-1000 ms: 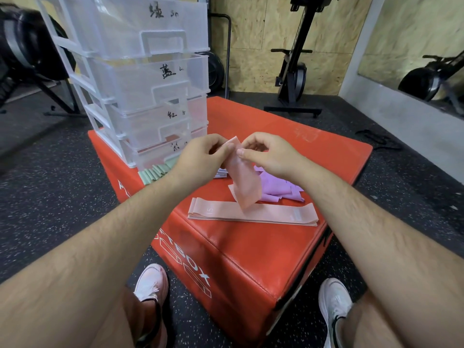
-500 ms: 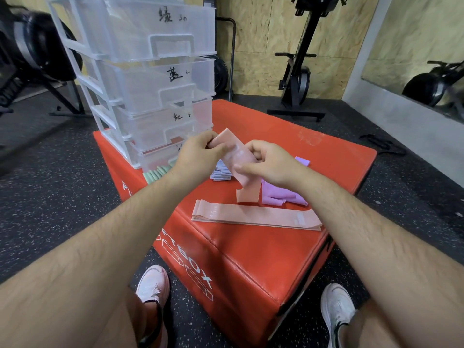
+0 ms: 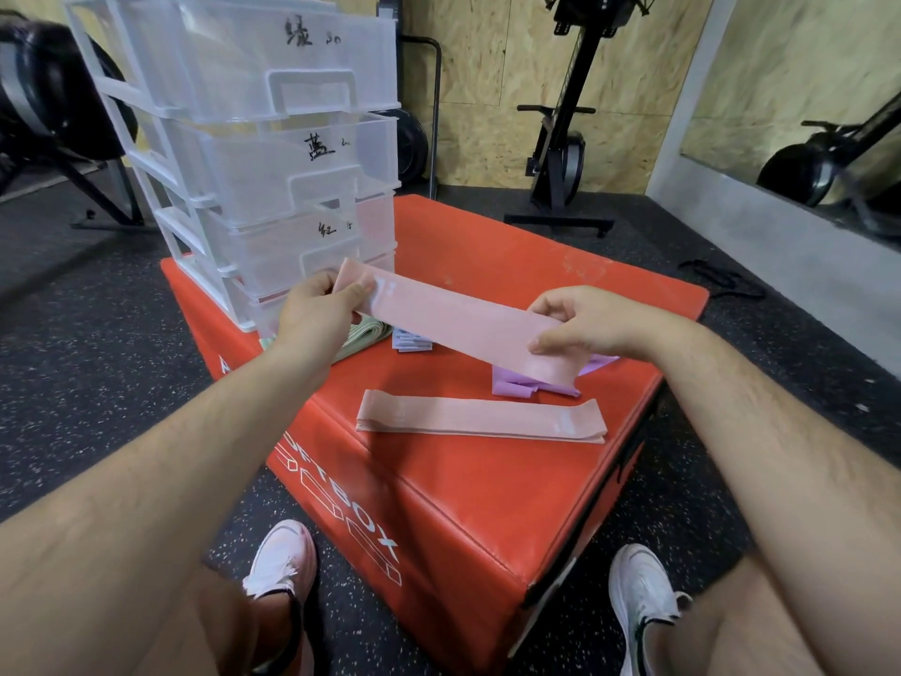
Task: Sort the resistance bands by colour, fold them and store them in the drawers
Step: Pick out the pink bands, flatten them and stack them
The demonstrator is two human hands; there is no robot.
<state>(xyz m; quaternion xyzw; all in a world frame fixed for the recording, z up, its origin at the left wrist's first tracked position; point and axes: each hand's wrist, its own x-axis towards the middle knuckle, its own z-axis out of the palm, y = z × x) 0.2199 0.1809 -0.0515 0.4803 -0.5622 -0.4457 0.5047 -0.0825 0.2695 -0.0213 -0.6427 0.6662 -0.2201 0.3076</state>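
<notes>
While the left hand (image 3: 317,309) pinches one end of a pink band (image 3: 453,324) between thumb and curled fingers, the right hand (image 3: 585,324) grips it nearer the other end, so the band is held out flat in the air above the box. It is a wide, matt, pale pink strip with a faint white print near the left hand. It slopes down to the right, and its loose end hangs past the right hand over a crumpled purple band (image 3: 512,387).

A second pink band (image 3: 480,422) lies flat and full length on the near part of the red box (image 3: 487,505), just in front of the purple one. Folded green bands (image 3: 363,334) lie behind the left wrist, with a small pale folded stack (image 3: 412,340) beside them.

At the far left corner of the box stands a clear plastic drawer unit (image 3: 244,139), its fronts marked with black handwriting. The padded box has white lettering on its near side and sits on speckled black rubber flooring (image 3: 97,358). White shoes (image 3: 643,597) show either side of its near corner. Chipboard walls (image 3: 487,90) back the room, with a black exercise machine (image 3: 560,153) in front of them and a mirror (image 3: 804,90) at the right.
</notes>
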